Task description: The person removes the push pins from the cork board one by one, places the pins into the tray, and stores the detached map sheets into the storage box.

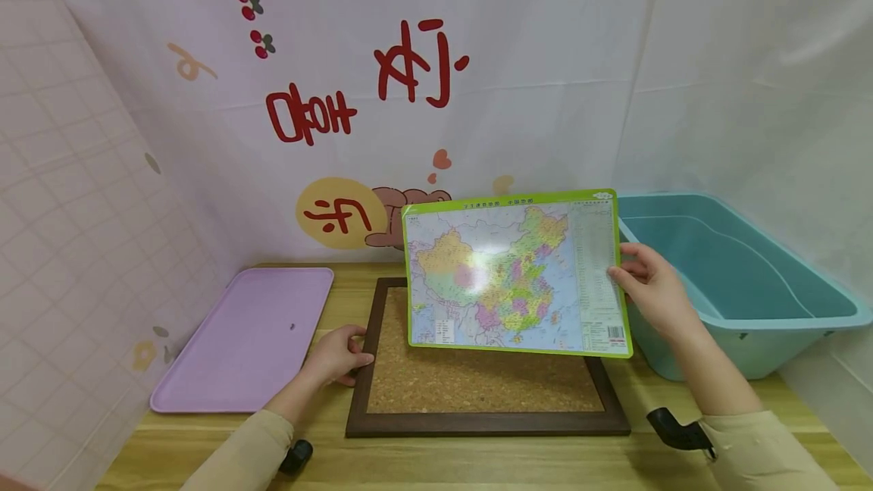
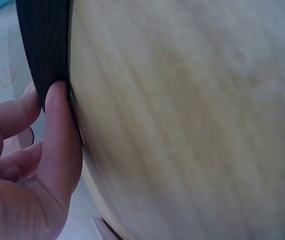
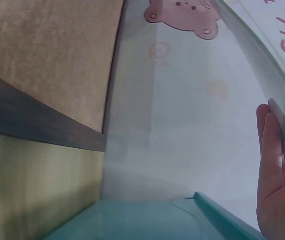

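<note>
A cork board (image 1: 477, 387) with a dark brown frame lies on the wooden table. My left hand (image 1: 338, 355) holds the frame's left side, thumb and fingers at its edge; the left wrist view shows the fingertips on the dark frame (image 2: 43, 45). My right hand (image 1: 651, 286) pinches the right edge of a flat map sheet (image 1: 436, 279) with a green border. The sheet is raised and tilted over the board, hiding its far part. In the right wrist view the sheet (image 3: 262, 60) appears nearly edge-on between thumb and fingers.
A pale purple tray (image 1: 252, 339) lies left of the board. At the right stands a teal plastic tub (image 1: 750, 328), close behind my right hand. A printed white cloth (image 1: 546, 82) hangs behind the table (image 1: 450, 464).
</note>
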`<action>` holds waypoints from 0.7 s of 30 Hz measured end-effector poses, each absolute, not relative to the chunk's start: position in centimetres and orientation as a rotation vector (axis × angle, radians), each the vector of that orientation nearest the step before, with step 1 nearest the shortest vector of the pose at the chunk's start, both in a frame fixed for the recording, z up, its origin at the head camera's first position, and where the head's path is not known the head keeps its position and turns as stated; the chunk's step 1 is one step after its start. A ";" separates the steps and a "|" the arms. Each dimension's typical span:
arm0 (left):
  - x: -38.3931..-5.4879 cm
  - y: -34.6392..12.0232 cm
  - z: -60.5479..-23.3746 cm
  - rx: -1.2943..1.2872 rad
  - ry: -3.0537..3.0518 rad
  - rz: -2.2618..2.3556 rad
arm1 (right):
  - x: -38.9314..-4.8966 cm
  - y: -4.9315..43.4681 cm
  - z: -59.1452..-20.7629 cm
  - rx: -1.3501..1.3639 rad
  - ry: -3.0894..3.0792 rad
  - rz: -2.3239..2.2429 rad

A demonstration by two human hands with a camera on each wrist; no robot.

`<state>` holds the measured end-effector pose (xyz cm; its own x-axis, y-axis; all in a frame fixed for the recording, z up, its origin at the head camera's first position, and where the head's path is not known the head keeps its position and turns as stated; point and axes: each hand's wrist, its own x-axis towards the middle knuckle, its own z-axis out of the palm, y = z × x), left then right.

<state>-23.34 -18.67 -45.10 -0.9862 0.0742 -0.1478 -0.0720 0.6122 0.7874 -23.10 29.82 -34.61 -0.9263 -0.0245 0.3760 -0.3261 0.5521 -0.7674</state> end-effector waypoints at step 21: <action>-23.3 -18.7 -45.0 0.014 2.665 1.319 | -21.7 34.3 -29.8 0.137 -2.331 1.357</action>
<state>-23.28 -18.69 -44.97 -0.9859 0.0823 -0.1455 -0.0658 0.6091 0.7903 -21.67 34.31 -29.80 -0.8994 0.1312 0.4170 -0.2979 0.5143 -0.8042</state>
